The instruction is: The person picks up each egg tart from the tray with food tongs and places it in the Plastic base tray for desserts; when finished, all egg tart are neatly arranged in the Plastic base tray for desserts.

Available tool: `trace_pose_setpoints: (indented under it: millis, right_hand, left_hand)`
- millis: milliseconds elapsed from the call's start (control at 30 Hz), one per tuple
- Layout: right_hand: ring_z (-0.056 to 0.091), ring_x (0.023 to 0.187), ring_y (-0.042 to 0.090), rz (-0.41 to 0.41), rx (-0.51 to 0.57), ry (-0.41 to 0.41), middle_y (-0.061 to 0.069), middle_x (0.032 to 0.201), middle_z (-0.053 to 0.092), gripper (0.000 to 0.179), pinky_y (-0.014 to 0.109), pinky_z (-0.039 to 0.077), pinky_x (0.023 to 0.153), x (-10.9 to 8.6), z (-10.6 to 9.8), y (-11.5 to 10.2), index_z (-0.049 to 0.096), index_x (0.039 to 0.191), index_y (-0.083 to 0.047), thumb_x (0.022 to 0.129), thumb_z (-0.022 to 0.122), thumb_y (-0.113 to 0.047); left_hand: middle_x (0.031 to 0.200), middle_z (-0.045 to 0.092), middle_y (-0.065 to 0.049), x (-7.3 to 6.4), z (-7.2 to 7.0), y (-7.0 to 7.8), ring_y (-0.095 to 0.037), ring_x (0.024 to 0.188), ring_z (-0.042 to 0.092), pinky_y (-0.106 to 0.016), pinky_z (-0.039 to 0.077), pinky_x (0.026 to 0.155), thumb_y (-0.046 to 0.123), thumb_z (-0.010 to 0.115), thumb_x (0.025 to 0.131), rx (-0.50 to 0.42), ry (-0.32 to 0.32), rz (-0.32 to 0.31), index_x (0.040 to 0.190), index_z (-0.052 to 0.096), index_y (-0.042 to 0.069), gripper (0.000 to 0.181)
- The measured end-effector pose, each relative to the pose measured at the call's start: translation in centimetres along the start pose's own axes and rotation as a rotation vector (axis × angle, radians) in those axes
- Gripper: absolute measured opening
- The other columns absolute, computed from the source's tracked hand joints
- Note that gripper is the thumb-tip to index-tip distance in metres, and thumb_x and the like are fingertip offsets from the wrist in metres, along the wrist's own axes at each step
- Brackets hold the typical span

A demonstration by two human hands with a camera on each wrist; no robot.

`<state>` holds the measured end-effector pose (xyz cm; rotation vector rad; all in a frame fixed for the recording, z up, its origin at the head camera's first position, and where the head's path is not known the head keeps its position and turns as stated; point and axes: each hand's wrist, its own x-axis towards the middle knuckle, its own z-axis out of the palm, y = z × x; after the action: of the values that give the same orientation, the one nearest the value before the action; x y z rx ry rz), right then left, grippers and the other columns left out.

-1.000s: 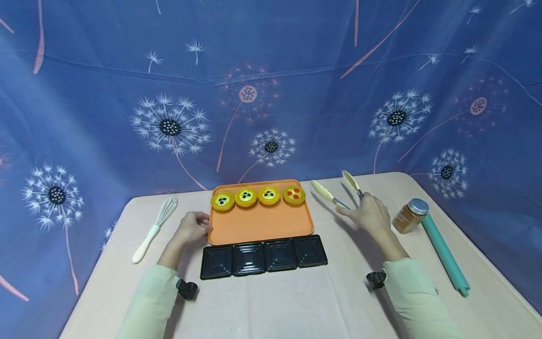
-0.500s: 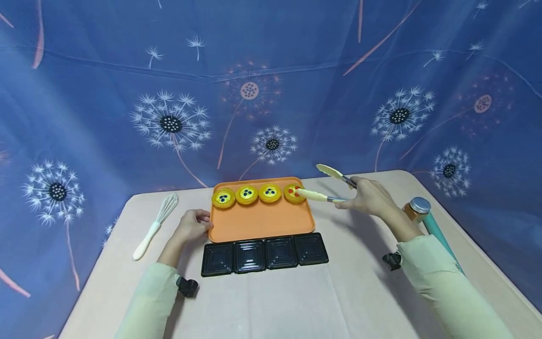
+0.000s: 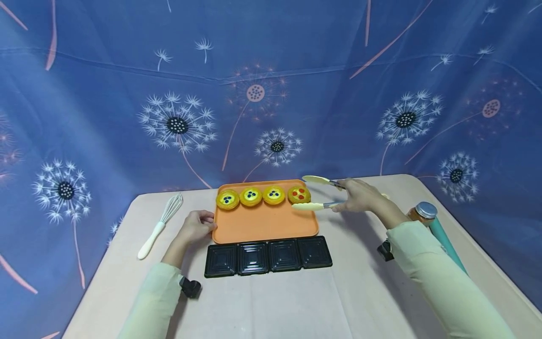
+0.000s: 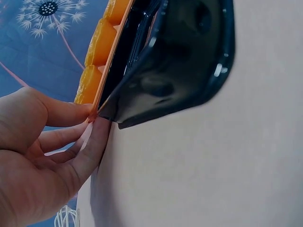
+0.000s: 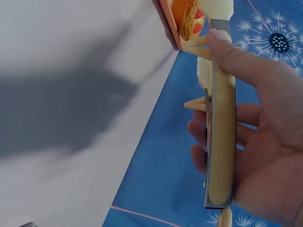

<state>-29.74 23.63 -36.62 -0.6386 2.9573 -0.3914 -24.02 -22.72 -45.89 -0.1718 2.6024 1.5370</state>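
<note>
My left hand (image 3: 196,227) pinches the left edge of an orange tray (image 3: 262,228); in the left wrist view its thumb lies on one side of the rim and fingers on the other. Along the tray's far side sit three tarts with blue dots, such as the leftmost tart (image 3: 227,199), and a tart with red dots (image 3: 298,194) at the right. My right hand (image 3: 361,195) grips tongs (image 5: 223,127) with cream tips. The spread tips flank the red-dotted tart, one beyond it and one on its near side. Whether they touch it I cannot tell.
A black tray (image 3: 253,258) with several square sections lies just in front of the orange one. At the left is a whisk (image 3: 157,230). A spice jar (image 3: 423,213) and a teal rolling pin (image 3: 448,247) are partly hidden behind the right arm.
My right hand has swung the tongs leftward from beside the tray to the red-dotted tart, turning them to point left. The left hand keeps its hold on the tray edge.
</note>
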Motion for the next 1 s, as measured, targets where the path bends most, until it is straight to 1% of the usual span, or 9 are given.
trace_pose_setpoints:
  millis: [100,167,367,467,533,700,833,900,1000]
  right_hand:
    - [0.058,0.086,0.030,-0.019,-0.003,-0.015,0.027,0.122,0.062,0.094,0.043,0.049,0.067,0.5,0.0,0.0,0.047,0.137,0.015,0.074,0.086,-0.041]
    - [0.054,0.081,0.027,-0.024,0.000,-0.023,0.027,0.121,0.062,0.092,0.040,0.045,0.065,0.7,0.0,-0.1,0.046,0.137,0.015,0.074,0.086,-0.039]
    - [0.059,0.088,0.029,-0.033,-0.023,-0.010,0.023,0.117,0.065,0.077,0.048,0.052,0.073,1.2,0.3,-0.4,0.054,0.134,0.010,0.077,0.085,-0.032]
    - [0.061,0.087,0.030,-0.048,-0.035,0.000,0.019,0.110,0.067,0.066,0.050,0.052,0.072,1.3,0.7,-0.5,0.060,0.127,0.007,0.078,0.084,-0.030]
    - [0.062,0.089,0.031,-0.050,-0.044,0.008,0.018,0.109,0.068,0.062,0.050,0.053,0.073,1.4,0.9,-0.5,0.061,0.125,0.005,0.078,0.084,-0.029]
    - [0.062,0.093,0.032,-0.024,-0.068,0.019,0.017,0.112,0.068,0.059,0.051,0.053,0.070,1.5,1.2,-0.6,0.063,0.127,0.002,0.080,0.082,-0.029]
    - [0.061,0.083,0.028,0.000,-0.091,0.026,0.014,0.107,0.069,0.051,0.046,0.051,0.060,1.6,1.2,-0.6,0.066,0.122,-0.003,0.081,0.081,-0.029]
    - [0.059,0.079,0.026,0.005,-0.096,0.029,0.014,0.108,0.069,0.052,0.042,0.049,0.056,1.6,1.1,-0.6,0.066,0.124,-0.003,0.081,0.080,-0.029]
    - [0.059,0.080,0.027,0.002,-0.105,0.029,0.017,0.110,0.069,0.055,0.039,0.046,0.054,1.8,0.8,-0.6,0.064,0.128,-0.001,0.083,0.079,-0.028]
  left_hand:
    - [0.096,0.062,-0.018,0.1,-0.1,0.0,-0.020,0.075,0.061,-0.029,0.060,0.063,-0.006,0.066,0.086,-0.002,0.002,-0.002,0.117,0.060,-0.012,0.032]
    - [0.096,0.062,-0.018,0.1,-0.1,0.0,-0.020,0.074,0.061,-0.029,0.060,0.062,-0.006,0.066,0.086,-0.010,0.004,0.005,0.116,0.060,-0.013,0.032]
    - [0.095,0.062,-0.018,0.2,-0.1,0.0,-0.019,0.074,0.059,-0.027,0.058,0.061,-0.005,0.066,0.086,0.001,0.000,0.018,0.116,0.060,-0.014,0.031]
    - [0.095,0.062,-0.017,0.1,-0.1,0.0,-0.018,0.075,0.058,-0.025,0.057,0.061,-0.005,0.067,0.086,0.007,0.004,0.007,0.115,0.061,-0.013,0.031]
    - [0.095,0.062,-0.017,0.1,-0.1,-0.1,-0.019,0.075,0.058,-0.026,0.057,0.061,-0.005,0.067,0.086,0.004,0.005,0.003,0.115,0.061,-0.012,0.031]
    - [0.095,0.061,-0.017,0.1,-0.1,-0.1,-0.019,0.074,0.059,-0.027,0.058,0.061,-0.006,0.067,0.086,-0.003,0.002,0.008,0.115,0.060,-0.013,0.030]
    - [0.095,0.061,-0.017,0.2,0.0,-0.1,-0.019,0.074,0.059,-0.028,0.060,0.061,-0.006,0.066,0.087,-0.010,-0.002,0.007,0.116,0.060,-0.013,0.031]
    - [0.095,0.061,-0.017,0.3,0.0,-0.2,-0.018,0.074,0.060,-0.029,0.060,0.062,-0.006,0.066,0.087,-0.015,-0.002,0.005,0.116,0.060,-0.013,0.030]
    - [0.096,0.062,-0.019,0.4,0.0,-0.4,-0.019,0.074,0.061,-0.030,0.061,0.063,-0.007,0.065,0.087,-0.024,-0.006,0.009,0.116,0.059,-0.014,0.030]
